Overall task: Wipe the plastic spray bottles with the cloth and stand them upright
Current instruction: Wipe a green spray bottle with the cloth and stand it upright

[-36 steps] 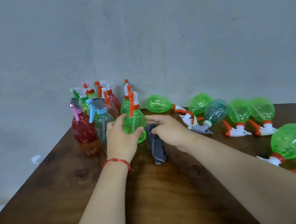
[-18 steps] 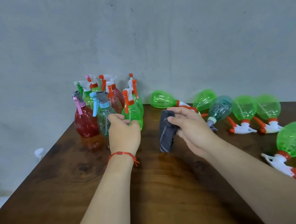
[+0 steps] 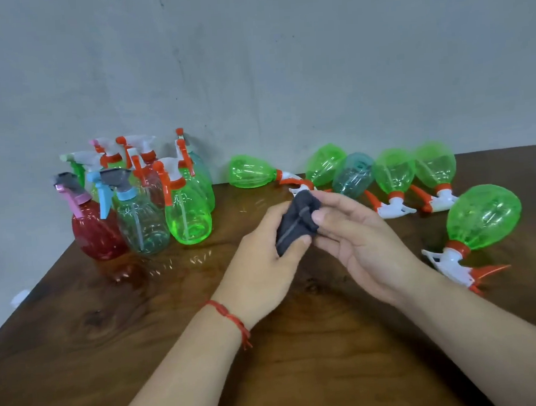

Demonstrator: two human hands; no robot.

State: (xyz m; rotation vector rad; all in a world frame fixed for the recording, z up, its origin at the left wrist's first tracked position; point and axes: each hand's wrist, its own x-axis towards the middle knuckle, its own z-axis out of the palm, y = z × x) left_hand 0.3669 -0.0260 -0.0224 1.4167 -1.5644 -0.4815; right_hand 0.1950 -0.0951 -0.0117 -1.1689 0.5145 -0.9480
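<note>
Head view. Dark grey cloth [image 3: 296,224] bunched into a wad, held over the middle of the brown wooden table [image 3: 175,352] and gripped from both sides. Left hand [image 3: 263,266] curled round the lower part, thumb pressed onto the fabric; thin red string [image 3: 228,316] on that wrist. Right hand [image 3: 363,248] pinching the upper part between thumb and forefinger, other fingers loosely extended beneath.

Far left, close to the grey wall [image 3: 282,59] — a tight cluster of upright spray bottles. Red bottle [image 3: 96,234] at front left with a grey-and-pink head, clear bottle [image 3: 141,227] just beside it with a blue trigger, upright green bottle [image 3: 188,218] next with an orange trigger, more packed behind.

Along the back edge to the right, five on their sides: first green bottle [image 3: 248,171], second green bottle [image 3: 324,164], teal bottle [image 3: 353,174], third green bottle [image 3: 393,170], fourth green bottle [image 3: 435,165].

Nearer, beside the right forearm — the nearest green bottle [image 3: 483,216], also on its side, white head and orange trigger toward the front edge.
</note>
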